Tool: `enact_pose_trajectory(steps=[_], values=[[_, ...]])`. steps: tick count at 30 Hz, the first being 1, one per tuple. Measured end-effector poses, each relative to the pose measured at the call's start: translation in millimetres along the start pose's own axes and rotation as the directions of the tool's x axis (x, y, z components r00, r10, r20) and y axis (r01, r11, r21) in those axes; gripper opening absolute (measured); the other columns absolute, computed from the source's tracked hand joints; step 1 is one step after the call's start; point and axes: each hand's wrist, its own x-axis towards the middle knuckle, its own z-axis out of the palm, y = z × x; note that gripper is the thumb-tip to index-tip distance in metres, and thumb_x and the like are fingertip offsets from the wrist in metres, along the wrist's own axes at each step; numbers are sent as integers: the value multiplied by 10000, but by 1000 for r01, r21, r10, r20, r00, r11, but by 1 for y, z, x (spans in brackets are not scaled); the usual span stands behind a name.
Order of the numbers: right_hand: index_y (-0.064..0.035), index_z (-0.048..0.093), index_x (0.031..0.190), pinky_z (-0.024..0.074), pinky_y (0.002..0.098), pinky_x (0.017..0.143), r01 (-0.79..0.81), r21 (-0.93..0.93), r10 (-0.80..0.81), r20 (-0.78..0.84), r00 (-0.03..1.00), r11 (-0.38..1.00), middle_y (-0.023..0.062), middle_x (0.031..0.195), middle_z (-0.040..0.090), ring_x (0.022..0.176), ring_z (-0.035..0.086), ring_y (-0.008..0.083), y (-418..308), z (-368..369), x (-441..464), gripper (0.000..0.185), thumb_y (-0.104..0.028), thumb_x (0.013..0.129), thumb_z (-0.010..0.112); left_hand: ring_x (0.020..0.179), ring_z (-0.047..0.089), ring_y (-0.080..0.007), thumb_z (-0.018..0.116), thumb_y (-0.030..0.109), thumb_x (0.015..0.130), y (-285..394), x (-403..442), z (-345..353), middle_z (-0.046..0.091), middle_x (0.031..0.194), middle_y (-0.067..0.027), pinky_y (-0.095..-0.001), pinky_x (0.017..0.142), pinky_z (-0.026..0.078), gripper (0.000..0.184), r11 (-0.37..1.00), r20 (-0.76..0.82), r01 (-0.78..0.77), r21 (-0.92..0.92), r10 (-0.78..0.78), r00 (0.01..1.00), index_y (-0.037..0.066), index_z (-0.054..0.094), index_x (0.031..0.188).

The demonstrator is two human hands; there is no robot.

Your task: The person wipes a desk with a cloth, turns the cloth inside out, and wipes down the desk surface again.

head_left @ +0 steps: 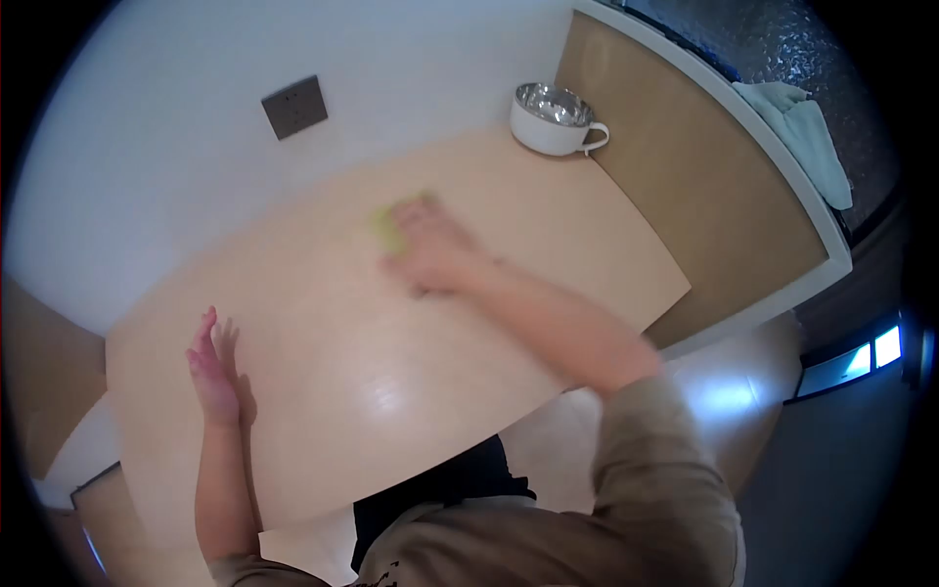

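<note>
My right hand [430,245] reaches across the light wooden table [323,391] and presses a yellow-green sponge [384,232] onto its top. Both are smeared by motion, and the fingers cover most of the sponge, so its shape is unclear. At the table's left side, my left hand [212,372] is held just above the surface on its edge. Its fingers are loosely stretched out with nothing in them, and its shadow falls beside it.
A white mug-shaped bowl [550,134] with a shiny metal inside and a handle stands in the far right corner. A wooden partition [699,147] borders the right side, with a pale green cloth [804,137] over its rim. The wall behind carries a dark socket plate [294,107].
</note>
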Motion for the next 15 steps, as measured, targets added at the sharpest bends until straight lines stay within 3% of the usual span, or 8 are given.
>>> enact_pose_trajectory(steps=[2, 3, 4, 6, 9, 12, 15], values=[[-18, 402, 1467, 237, 411, 1199, -341, -63, 343, 23, 939, 938, 184, 1537, 371, 1464, 264, 342, 94, -40, -24, 767, -514, 900, 550, 1494, 175, -307, 217, 564, 1036, 0, 0, -1, 272, 1590, -144, -497, 1202, 208, 669, 999, 45, 6, 40, -8, 999, 50, 456, 1391], [-28, 395, 1474, 228, 424, 1201, -340, -142, 351, 57, 935, 930, 162, 1551, 354, 1466, 261, 336, 139, -64, -34, 751, -517, 918, 519, 1493, 179, -309, 220, 561, 1036, 0, 2, -2, 274, 1589, -144, -498, 1202, 206, 663, 998, 60, -1, 57, -3, 998, 52, 458, 1387], [-32, 384, 1483, 198, 444, 1209, -361, -334, 402, 62, 914, 871, 159, 1567, 331, 1472, 251, 335, 171, -81, -43, 752, -542, 936, 458, 1493, 181, -310, 225, 559, 1037, 2, 1, 3, 279, 1586, -147, -495, 1202, 204, 658, 999, 45, 15, 41, -17, 999, 52, 466, 1380], [-34, 383, 1486, 162, 456, 1217, -576, -281, 574, -100, 813, 767, 166, 1580, 307, 1475, 246, 337, 206, -89, -61, 764, -575, 947, 399, 1491, 186, -311, 235, 554, 1038, 5, -1, 13, 291, 1580, -155, -490, 1202, 199, 649, 999, 18, 44, 9, -45, 999, 51, 481, 1366], [-32, 343, 1506, 158, 444, 1220, -619, -341, 620, -122, 775, 707, 179, 1590, 278, 1477, 244, 336, 211, -79, -57, 803, -611, 949, 364, 1483, 213, -310, 264, 516, 1045, -6, 5, 0, 324, 1563, -164, -476, 1205, 191, 606, 993, 93, 19, 113, -30, 995, 46, 525, 1324], [-36, 297, 1525, 163, 441, 1218, -512, -465, 566, -27, 824, 722, 191, 1591, 269, 1483, 232, 337, 175, -76, -47, 828, -630, 950, 345, 1473, 244, -305, 196, 567, 1036, -25, 13, -15, 338, 1560, -139, -457, 1218, 119, 684, 979, 170, -13, 202, -22, 985, 43, 497, 1356], [-7, 285, 1520, 169, 442, 1216, -252, -359, 297, 76, 952, 899, 216, 1584, 267, 1483, 224, 355, 147, -63, -54, 833, -613, 954, 367, 1467, 255, -308, 212, 566, 1037, -2, -1, 12, 341, 1553, -152, -459, 1210, 157, 688, 973, 46, 144, 181, -154, 987, 23, 505, 1342]])
